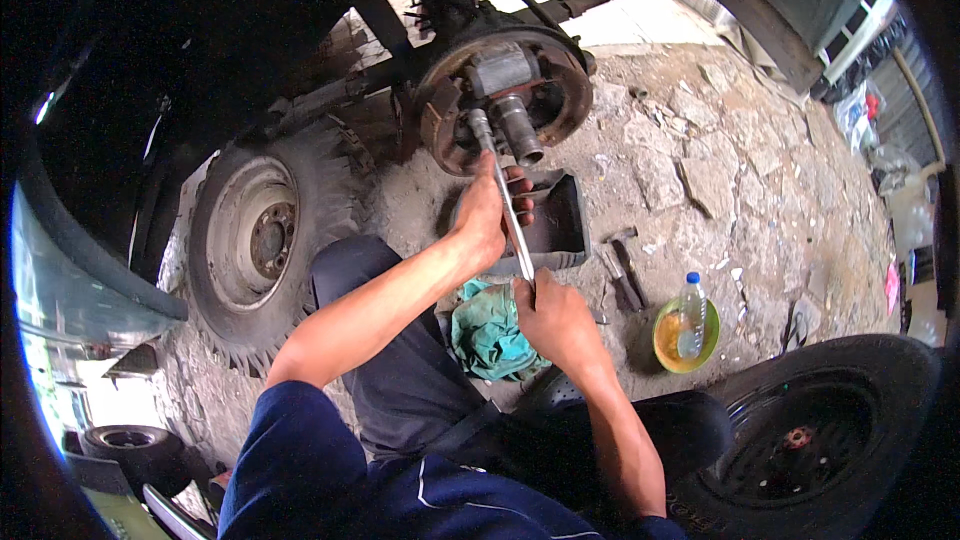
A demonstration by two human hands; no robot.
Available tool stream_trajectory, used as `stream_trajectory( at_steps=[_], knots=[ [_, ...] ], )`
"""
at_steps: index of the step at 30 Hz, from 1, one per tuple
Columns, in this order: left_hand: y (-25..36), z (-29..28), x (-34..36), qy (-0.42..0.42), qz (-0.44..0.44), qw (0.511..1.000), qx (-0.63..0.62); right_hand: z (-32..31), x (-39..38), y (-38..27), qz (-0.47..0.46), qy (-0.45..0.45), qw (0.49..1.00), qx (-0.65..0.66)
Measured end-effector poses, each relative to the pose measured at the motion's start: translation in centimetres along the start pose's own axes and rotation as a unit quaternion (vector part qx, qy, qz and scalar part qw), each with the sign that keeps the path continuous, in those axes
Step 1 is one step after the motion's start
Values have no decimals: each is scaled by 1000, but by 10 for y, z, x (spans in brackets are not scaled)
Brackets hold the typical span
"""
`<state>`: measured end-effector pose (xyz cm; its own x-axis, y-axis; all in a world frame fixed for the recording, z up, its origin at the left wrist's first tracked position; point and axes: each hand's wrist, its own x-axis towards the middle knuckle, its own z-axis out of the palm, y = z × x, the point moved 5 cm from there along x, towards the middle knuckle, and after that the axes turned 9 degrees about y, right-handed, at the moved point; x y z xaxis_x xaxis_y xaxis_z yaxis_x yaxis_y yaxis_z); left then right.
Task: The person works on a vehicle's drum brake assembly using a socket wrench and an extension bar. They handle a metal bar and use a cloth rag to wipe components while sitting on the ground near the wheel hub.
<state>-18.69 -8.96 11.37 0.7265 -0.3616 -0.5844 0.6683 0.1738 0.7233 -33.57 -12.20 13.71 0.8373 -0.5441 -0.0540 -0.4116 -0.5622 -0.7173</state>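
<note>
A long silver socket wrench (pixel 512 215) slants up to the rusty brake assembly (pixel 440 120) under the vehicle. Its socket end (pixel 480 124) meets the assembly just left of the protruding axle spindle (pixel 520 130). Around the wrench's upper shaft, my left hand (pixel 480 215) is closed, with its thumb pointing along the shaft and its fingers curled behind. Lower down, my right hand (pixel 558 318) grips the handle end in a fist. A black tray (pixel 568 230) lies on the ground behind the wrench. Near my right hand is a crumpled green cloth (pixel 490 335).
To the left stands a wheel with a knobby tyre (pixel 265 220); another tyre (pixel 880 380) lies at lower right. A hammer (pixel 624 270) rests on the stony ground (pixel 720 150). Beside it, a yellow-green bowl (pixel 668 352) holds a clear bottle (pixel 691 315) with a blue cap.
</note>
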Motion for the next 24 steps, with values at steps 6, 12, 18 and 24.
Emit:
stream_trajectory(
  at_steps=[6, 12, 18, 24],
  knots=[
    [-20, -5, 10, -8, 12, 997, -70, 9, 0, 5, 16, -21, 998, -65],
    [-19, -3, 16, 18, 6, 993, -118, 13, 6, 8, 3, -2, 997, -72],
    [-17, -7, 24, 35, -3, 993, -114, 16, 10, 5, 0, 6, 997, -74],
    [-15, -8, 27, 24, -4, 993, -112, 22, 13, 9, -20, 30, 998, -59]
  ],
)
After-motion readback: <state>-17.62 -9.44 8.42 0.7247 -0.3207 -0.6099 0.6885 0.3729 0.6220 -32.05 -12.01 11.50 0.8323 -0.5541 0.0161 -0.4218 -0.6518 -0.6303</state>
